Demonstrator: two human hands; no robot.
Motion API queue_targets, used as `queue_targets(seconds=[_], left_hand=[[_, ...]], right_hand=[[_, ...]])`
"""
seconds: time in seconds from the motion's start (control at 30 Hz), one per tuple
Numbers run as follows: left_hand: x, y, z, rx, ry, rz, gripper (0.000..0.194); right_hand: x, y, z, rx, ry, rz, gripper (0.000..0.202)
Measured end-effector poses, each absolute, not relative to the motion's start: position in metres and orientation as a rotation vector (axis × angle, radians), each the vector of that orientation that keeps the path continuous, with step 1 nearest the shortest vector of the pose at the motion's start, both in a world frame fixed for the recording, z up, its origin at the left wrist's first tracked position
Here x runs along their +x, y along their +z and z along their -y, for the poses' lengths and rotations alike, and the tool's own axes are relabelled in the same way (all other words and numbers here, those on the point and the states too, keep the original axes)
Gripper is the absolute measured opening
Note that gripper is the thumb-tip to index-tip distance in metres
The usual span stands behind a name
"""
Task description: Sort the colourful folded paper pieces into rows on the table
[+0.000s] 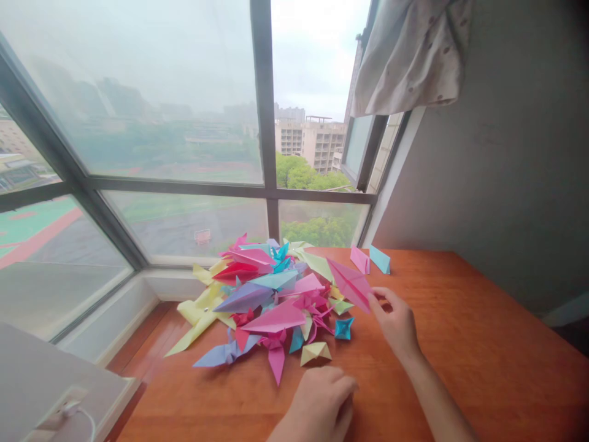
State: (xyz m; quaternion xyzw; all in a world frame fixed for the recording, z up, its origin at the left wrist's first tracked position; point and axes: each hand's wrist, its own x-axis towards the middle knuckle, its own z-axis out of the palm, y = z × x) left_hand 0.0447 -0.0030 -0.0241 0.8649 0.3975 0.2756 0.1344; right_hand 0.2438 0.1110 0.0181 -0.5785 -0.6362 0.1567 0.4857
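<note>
My right hand [396,325] pinches the tail of a pink paper airplane [348,282] between thumb and finger, holding it up at the right side of a heap of folded paper. My left hand [324,399] lies low at the table's near side, fingers curled in, with nothing visible in it. Just beyond it sits a pale yellow folded paper piece [316,353]. A small blue folded paper piece [343,328] is between the two hands. In the heap are more paper airplanes, such as a purple one [246,297] and a pink one [278,317], and a lavender paper crane [227,352].
The wooden table [460,344] stands against large windows with a dark frame [271,212]. A pink folded piece [359,260] and a light blue one [380,259] stand apart at the back. Yellow pinwheel-like paper [200,313] lies at the left. A plug [71,408] sits in a socket at lower left.
</note>
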Motion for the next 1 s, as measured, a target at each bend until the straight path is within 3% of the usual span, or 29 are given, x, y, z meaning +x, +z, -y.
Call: queue_targets(seconds=[0.23, 0.4, 0.57, 0.73, 1.0], left_hand=[[0.045, -0.018, 0.005, 2.542, 0.721, -1.137, 0.020], [0.045, -0.011, 0.005, 2.515, 0.726, -1.162, 0.019], [0.044, -0.014, 0.003, 2.529, 0.725, -1.144, 0.020], [0.044, -0.015, 0.002, 2.535, 0.740, -1.129, 0.021], [0.045, -0.019, 0.000, 2.566, 0.799, -1.106, 0.022]], right_hand=[[0.320, -0.008, -0.078, -1.466, -0.296, 1.768, 0.016], [0.326, -0.035, -0.056, -1.426, -0.161, 2.002, 0.017], [0.335, -0.040, -0.052, -1.438, -0.120, 1.760, 0.016], [0.352, -0.041, -0.071, -1.573, 0.010, 1.653, 0.035], [0.354, -0.044, -0.088, -1.613, 0.044, 1.993, 0.019]])
